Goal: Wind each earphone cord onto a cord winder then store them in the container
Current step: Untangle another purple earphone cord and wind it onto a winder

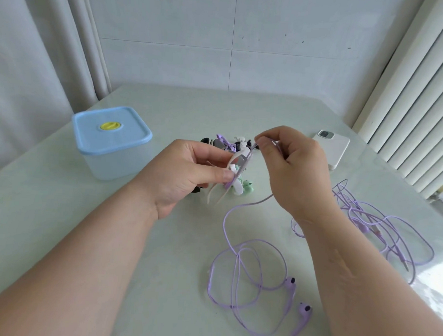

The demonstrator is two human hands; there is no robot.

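One lidded container (111,141) is seen at the left of the counter (182,267). A white cord winder (237,166) is pinched by the left grip (187,171). A purple earphone cord (225,223) is pinched by the right grip (291,165), its two earbuds (290,283) lying near. A second purple earphone (357,210) and one phone (334,149) are placed at the right.
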